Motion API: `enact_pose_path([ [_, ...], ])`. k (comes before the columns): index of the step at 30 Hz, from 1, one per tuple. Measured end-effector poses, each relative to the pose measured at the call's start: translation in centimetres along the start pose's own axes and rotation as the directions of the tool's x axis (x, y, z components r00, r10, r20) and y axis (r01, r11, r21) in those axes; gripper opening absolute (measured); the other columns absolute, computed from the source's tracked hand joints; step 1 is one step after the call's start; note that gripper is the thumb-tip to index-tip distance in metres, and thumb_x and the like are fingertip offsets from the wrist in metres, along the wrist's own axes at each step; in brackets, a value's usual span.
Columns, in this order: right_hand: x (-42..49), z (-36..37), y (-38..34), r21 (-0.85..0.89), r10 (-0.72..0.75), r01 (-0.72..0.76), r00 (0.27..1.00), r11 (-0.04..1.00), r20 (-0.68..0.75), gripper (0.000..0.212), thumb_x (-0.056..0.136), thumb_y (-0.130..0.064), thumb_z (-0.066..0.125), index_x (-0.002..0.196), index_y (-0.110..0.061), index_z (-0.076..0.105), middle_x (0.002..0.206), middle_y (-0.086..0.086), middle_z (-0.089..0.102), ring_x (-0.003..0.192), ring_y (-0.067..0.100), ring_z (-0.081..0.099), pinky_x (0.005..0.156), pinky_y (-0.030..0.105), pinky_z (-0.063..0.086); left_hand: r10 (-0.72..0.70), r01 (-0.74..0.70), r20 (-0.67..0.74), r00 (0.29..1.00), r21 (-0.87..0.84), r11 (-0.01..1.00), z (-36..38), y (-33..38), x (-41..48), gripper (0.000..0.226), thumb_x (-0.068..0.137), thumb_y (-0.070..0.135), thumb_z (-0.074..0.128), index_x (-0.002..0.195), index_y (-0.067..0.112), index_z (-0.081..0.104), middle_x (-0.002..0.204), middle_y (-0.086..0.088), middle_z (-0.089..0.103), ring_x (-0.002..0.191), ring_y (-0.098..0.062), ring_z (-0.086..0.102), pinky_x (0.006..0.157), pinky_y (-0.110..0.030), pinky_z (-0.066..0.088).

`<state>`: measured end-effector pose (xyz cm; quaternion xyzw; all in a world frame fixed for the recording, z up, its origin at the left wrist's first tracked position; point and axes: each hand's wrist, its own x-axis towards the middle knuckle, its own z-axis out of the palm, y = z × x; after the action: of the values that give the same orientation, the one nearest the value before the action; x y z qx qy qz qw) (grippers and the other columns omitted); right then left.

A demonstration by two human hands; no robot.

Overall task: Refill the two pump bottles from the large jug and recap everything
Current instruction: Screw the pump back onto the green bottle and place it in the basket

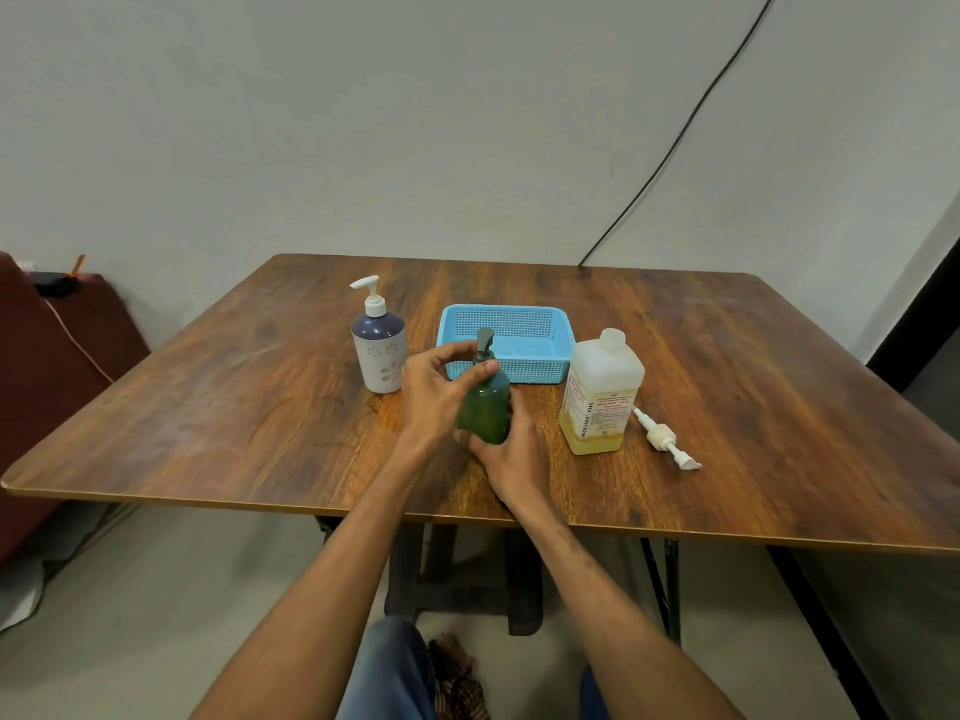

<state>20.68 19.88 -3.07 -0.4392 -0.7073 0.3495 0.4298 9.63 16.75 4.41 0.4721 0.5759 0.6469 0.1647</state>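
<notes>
A dark green pump bottle [485, 407] stands at the middle of the wooden table [260, 407]. My left hand [436, 392] grips its neck and pump collar from the left. My right hand [514, 454] holds the bottle's base from the front right. A white and navy pump bottle [378, 350] with its white pump on stands to the left. The large translucent jug [600, 397] with a little yellow liquid at the bottom stands to the right, its neck open. The jug's white pump [666, 441] lies on the table beside it.
A blue mesh basket [506, 324] sits just behind the green bottle. A black cable [675, 142] hangs down the wall to the table's back edge. A dark red seat [47, 356] stands at the left of the table.
</notes>
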Motion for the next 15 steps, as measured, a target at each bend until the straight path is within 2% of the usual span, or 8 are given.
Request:
enact_pose_path([
  [2,-0.1,0.0,0.0,0.017,-0.003,0.003,1.0,1.0,0.008,0.078,0.074,-0.041,0.087,0.138,-0.038,0.043,0.128,-0.013,0.061,0.117,0.007,0.058,0.093,0.032,0.055,-0.017,0.018,0.053,0.998,-0.013,1.0,-0.4,-0.2,0.1,0.039,0.083,0.015,0.082,0.12,0.005,0.072,0.117,-0.001,0.074,0.113,-0.008,0.067,0.085,-0.014,0.054],
  [4,-0.1,-0.1,-0.2,0.038,0.003,-0.003,1.0,0.999,0.018,0.077,0.075,-0.038,0.086,0.139,-0.039,0.043,0.129,-0.013,0.061,0.118,0.007,0.058,0.094,0.035,0.055,-0.012,0.015,0.11,0.994,-0.023,1.0,-0.8,-0.7,-0.2,0.047,0.085,0.019,0.08,0.13,0.012,0.067,0.123,0.003,0.071,0.12,-0.009,0.064,0.089,-0.014,0.053],
  [6,-0.1,-0.3,-0.2,0.032,0.01,-0.01,1.0,0.999,0.028,0.076,0.077,-0.035,0.085,0.141,-0.037,0.043,0.131,-0.011,0.061,0.121,0.011,0.057,0.097,0.04,0.054,-0.036,0.04,0.18,0.983,-0.021,0.999,-1.0,-1.5,-0.9,0.067,0.08,0.033,0.085,0.14,0.021,0.059,0.133,0.005,0.066,0.126,-0.007,0.061,0.097,-0.019,0.052],
  [9,-0.1,-0.8,-0.1,0.043,0.026,-0.03,0.995,0.999,0.095,0.075,0.076,-0.03,0.084,0.139,-0.037,0.045,0.132,-0.011,0.06,0.123,0.012,0.056,0.1,0.045,0.052,-0.117,0.113,0.26,0.958,0.029,0.993,-1.1,-2.6,-2.3,0.1,0.064,0.052,0.09,0.149,0.025,0.046,0.143,0.005,0.059,0.129,-0.009,0.058,0.107,-0.033,0.051],
  [11,-0.1,-1.4,0.0,0.057,0.025,-0.035,0.986,0.998,0.162,0.079,0.071,-0.032,0.086,0.139,-0.039,0.045,0.133,-0.012,0.06,0.124,0.01,0.057,0.102,0.046,0.052,-0.124,0.106,0.284,0.951,0.077,0.991,-1.2,-3.0,-2.6,0.1,0.063,0.049,0.092,0.149,0.027,0.045,0.142,0.006,0.059,0.128,-0.01,0.058,0.108,-0.04,0.051],
  [13,0.1,-2.2,0.0,0.054,0.031,-0.044,0.973,0.998,0.229,0.088,0.063,-0.039,0.088,0.139,-0.041,0.043,0.136,-0.012,0.059,0.125,0.012,0.056,0.104,0.046,0.051,-0.108,0.082,0.27,0.957,0.105,0.991,-1.3,-3.2,-2.5,0.09,0.067,0.039,0.092,0.145,0.029,0.048,0.138,0.006,0.06,0.125,-0.01,0.06,0.106,-0.044,0.053],
  [15,0.3,-3.3,-0.1,0.041,0.03,-0.043,0.959,0.998,0.28,0.095,0.063,-0.037,0.091,0.143,-0.037,0.041,0.141,-0.008,0.056,0.126,0.013,0.056,0.104,0.037,0.05,-0.099,0.064,0.244,0.965,0.144,0.987,-1.5,-3.1,-2.2,0.084,0.069,0.033,0.092,0.142,0.026,0.051,0.135,0.003,0.062,0.123,-0.011,0.061,0.104,-0.045,0.054],
])
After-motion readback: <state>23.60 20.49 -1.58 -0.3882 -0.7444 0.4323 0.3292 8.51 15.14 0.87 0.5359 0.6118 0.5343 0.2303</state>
